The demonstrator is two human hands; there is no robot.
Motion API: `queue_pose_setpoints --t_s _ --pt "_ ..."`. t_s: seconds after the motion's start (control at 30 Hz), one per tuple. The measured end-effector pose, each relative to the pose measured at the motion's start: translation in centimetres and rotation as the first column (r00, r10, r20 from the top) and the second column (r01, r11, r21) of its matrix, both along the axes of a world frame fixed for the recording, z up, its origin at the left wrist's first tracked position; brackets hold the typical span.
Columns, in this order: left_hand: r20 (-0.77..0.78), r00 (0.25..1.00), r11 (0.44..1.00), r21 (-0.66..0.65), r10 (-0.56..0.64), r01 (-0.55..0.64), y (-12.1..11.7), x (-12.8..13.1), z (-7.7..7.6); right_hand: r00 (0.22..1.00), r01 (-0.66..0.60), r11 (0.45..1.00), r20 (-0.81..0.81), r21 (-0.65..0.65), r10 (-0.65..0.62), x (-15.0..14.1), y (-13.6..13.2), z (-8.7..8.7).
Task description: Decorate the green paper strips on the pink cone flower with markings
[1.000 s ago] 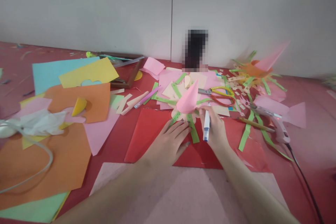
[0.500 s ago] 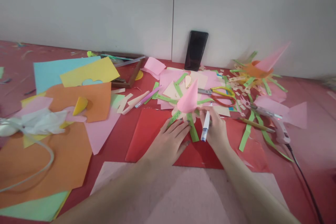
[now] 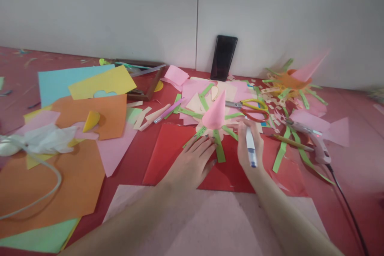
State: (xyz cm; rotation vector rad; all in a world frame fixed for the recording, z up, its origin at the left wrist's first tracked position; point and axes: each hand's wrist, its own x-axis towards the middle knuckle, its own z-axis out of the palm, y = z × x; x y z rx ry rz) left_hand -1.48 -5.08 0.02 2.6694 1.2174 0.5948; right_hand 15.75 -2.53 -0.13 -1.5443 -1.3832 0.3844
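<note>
A pink paper cone (image 3: 214,114) stands upright at the centre of a paper piece with green strips (image 3: 219,148) spreading out from it. Dark marks show on some of the strips. My left hand (image 3: 192,160) lies flat over the front left strips, its fingers stretched out. Just right of the cone, my right hand (image 3: 251,144) is closed around a white marker with a blue end (image 3: 251,148), near the right-hand strips. The marker's tip is hidden by my fingers. Beneath them is a red sheet (image 3: 168,156).
Scissors (image 3: 255,106) lie behind my right hand. A glue gun (image 3: 318,140) with a cord and a pencil (image 3: 292,143) are at the right. A phone (image 3: 224,58) leans on the wall. Coloured paper (image 3: 93,120) covers the left. A second cone piece (image 3: 300,78) stands back right.
My right hand has moved a little to the right with the marker, which now tilts the other way. A front right green strip has come into view. My left hand stays put.
</note>
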Motion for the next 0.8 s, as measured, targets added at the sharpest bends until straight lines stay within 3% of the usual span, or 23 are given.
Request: queue_pose_setpoints --t_s 0.17,0.4,0.6,0.8 --pt "0.009 1.000 1.000 -0.006 0.009 -0.009 -0.1 0.0 0.0 0.984 -0.092 0.993 -0.148 0.069 0.101 0.1 -0.6 0.3" --pt "-0.002 1.000 1.000 -0.010 -0.004 0.003 0.0 -0.1 0.2 0.898 -0.367 0.926 -0.293 -0.084 0.329 0.2 0.3 0.2" --pt "-0.020 1.000 1.000 0.004 -0.006 0.006 0.0 0.0 0.1 0.908 -0.382 0.908 -0.254 -0.174 0.334 0.2 0.7 0.0" --pt "-0.004 1.000 0.999 -0.036 0.003 -0.003 0.0 0.0 0.1 0.917 -0.388 0.904 -0.171 -0.180 0.360 0.1 0.6 0.0"
